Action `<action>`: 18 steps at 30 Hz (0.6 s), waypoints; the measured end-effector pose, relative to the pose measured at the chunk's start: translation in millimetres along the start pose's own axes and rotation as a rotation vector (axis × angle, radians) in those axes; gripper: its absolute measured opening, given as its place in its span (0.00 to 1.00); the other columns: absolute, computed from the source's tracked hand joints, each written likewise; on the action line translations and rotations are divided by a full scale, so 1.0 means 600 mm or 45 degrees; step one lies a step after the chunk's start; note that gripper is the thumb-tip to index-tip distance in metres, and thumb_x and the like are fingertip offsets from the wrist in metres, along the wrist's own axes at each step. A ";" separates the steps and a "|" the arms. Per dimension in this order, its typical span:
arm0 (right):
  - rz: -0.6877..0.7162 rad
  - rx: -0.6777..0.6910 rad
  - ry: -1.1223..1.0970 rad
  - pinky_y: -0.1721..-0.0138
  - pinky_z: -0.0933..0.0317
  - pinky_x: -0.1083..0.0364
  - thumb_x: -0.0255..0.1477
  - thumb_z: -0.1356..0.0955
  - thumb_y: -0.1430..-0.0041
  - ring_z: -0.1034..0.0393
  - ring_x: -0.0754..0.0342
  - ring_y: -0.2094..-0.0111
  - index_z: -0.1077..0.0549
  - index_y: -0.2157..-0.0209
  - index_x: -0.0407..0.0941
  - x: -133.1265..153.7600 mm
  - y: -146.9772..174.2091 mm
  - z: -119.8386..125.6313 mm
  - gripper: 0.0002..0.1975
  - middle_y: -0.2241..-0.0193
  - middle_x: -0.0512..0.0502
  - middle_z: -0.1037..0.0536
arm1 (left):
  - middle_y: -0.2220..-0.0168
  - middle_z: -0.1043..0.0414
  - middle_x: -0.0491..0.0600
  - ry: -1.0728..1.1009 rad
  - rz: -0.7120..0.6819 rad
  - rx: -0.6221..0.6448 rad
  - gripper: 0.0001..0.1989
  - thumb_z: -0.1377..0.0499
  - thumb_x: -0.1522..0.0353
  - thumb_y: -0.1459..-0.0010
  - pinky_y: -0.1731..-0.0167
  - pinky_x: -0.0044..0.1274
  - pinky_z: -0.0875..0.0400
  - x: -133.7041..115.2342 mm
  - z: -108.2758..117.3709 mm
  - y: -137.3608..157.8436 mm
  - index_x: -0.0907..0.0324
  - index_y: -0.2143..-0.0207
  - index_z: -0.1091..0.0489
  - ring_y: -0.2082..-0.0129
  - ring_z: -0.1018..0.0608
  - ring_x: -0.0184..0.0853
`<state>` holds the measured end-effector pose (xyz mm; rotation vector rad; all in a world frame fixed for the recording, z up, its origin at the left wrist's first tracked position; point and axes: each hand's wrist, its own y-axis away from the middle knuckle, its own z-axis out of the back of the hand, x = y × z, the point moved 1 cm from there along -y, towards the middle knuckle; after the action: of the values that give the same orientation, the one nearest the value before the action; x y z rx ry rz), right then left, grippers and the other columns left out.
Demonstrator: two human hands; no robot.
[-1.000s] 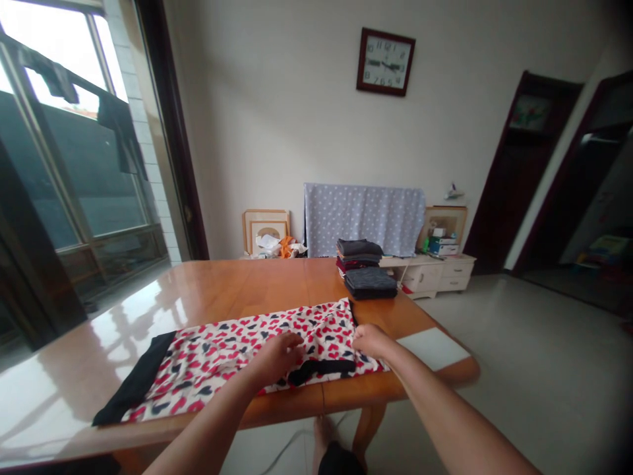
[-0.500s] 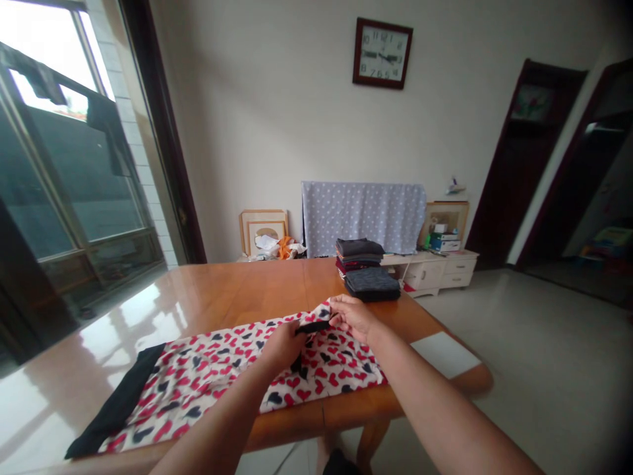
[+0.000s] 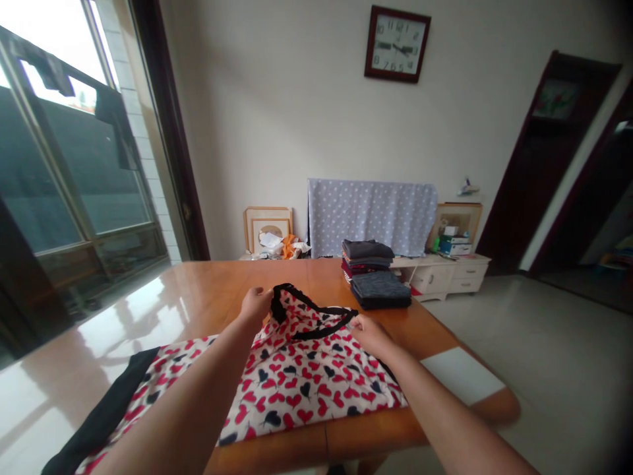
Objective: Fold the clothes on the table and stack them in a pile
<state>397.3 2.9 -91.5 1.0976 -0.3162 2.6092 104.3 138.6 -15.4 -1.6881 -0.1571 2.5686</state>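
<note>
A white garment (image 3: 297, 389) printed with red and dark hearts lies along the front of the wooden table, with a wide black band at its left end. My left hand (image 3: 257, 305) is closed on the black-trimmed edge and lifts it off the tabletop. At the other side of the raised opening, my right hand (image 3: 368, 333) pinches the black trim. Between the hands the black edging (image 3: 321, 332) forms an open loop, and the patterned inside shows. Part of the garment is hidden behind my left forearm.
A stack of folded dark clothes (image 3: 378, 284) stands on the table (image 3: 237, 280) beyond my right hand. A white sheet (image 3: 462, 375) lies at the right corner. Behind the table are a low white cabinet (image 3: 457, 278) and a dotted grey cloth (image 3: 370, 214).
My hands have moved apart, the left one away to the left and upward. The black-trimmed opening, bunched before, is now spread and raised. The view has shifted slightly.
</note>
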 end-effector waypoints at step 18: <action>0.038 0.302 -0.374 0.73 0.47 0.60 0.29 0.33 0.52 0.39 0.58 0.74 0.30 0.70 0.44 -0.008 0.034 0.033 0.05 0.76 0.54 0.29 | 0.58 0.22 0.53 -0.623 -0.257 0.462 0.13 0.41 0.71 0.48 0.60 0.26 0.32 0.059 0.011 0.135 0.56 0.58 0.27 0.57 0.22 0.42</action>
<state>406.3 -23.0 -83.2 1.5729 -0.0843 2.5574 84.5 61.5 -54.8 -0.8639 0.1072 2.6003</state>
